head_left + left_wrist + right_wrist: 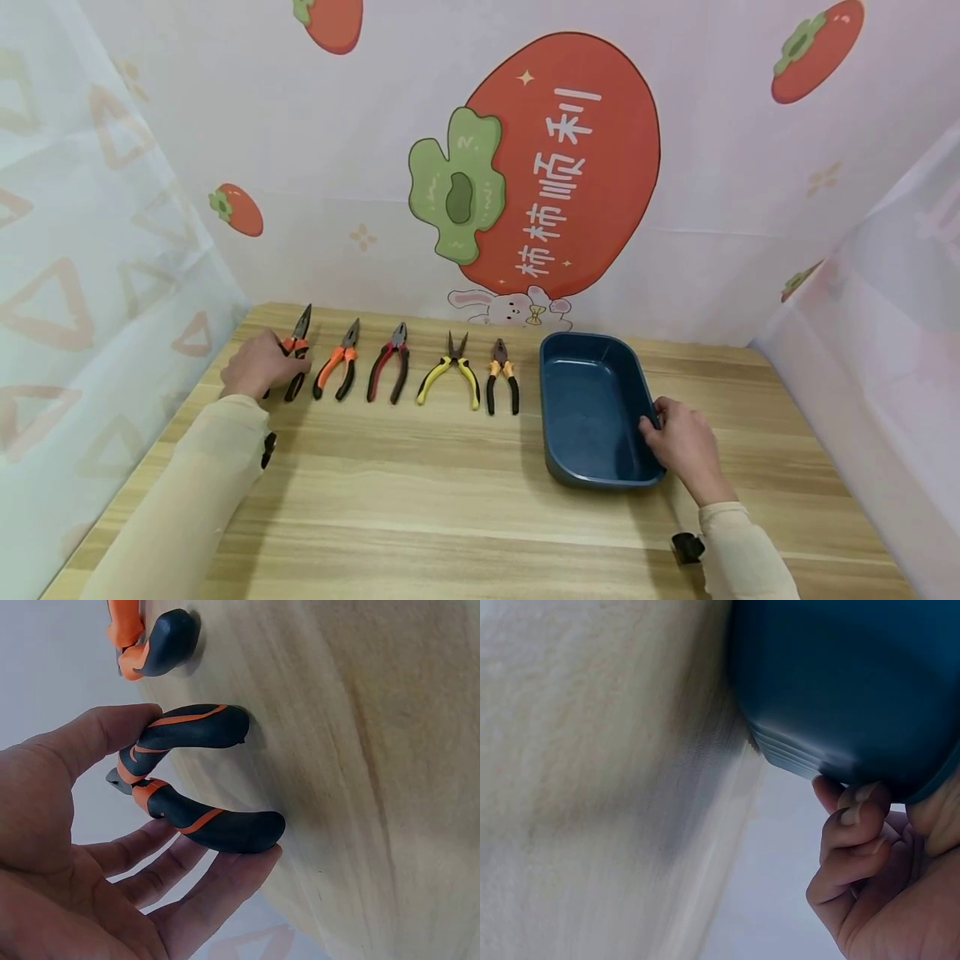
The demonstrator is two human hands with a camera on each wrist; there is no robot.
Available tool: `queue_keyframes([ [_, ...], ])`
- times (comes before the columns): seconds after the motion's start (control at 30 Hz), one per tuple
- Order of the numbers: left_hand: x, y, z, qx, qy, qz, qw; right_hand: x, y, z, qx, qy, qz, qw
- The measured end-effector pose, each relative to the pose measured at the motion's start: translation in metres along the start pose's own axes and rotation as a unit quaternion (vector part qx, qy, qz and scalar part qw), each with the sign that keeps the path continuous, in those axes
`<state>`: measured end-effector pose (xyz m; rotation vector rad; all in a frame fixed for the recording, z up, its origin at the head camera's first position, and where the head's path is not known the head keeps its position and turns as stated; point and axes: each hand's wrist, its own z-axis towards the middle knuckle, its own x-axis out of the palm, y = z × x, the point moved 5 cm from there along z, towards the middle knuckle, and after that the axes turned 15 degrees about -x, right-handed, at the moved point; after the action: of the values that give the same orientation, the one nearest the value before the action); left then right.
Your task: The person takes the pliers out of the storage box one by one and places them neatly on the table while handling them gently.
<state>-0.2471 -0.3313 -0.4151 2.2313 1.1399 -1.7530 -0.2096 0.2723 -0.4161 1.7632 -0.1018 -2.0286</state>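
At the left end of a row of pliers, my left hand (pixel 258 365) holds long-nose pliers (pixel 302 323) with black and orange handles. In the left wrist view the thumb presses one handle (pixel 191 729) and the fingers lie along the other, the handles spread apart. My right hand (pixel 684 442) pinches the right rim of a deep blue plastic bin (pixel 592 417), thumb inside the wall. Its curled fingers (pixel 851 862) lie against the outer side in the right wrist view. Inside the bin only its bare bottom shows.
Right of the held pair lie orange-handled long-nose pliers (pixel 348 353), red-and-black pliers (pixel 405 360), yellow-handled long-nose pliers (pixel 472 383) spread open, and pliers with black-and-yellow handles (pixel 513 392) beside the bin. Printed cloth walls (pixel 337 150) enclose the wooden table (pixel 420 517) at back and sides.
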Motion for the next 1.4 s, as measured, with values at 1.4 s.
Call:
queue_keyframes([
  [1.4,0.004,-0.006,0.014,-0.016,0.064,0.072,0.9952,-0.016,-0.033,-0.001,0.006,0.009,-0.003,1.0],
])
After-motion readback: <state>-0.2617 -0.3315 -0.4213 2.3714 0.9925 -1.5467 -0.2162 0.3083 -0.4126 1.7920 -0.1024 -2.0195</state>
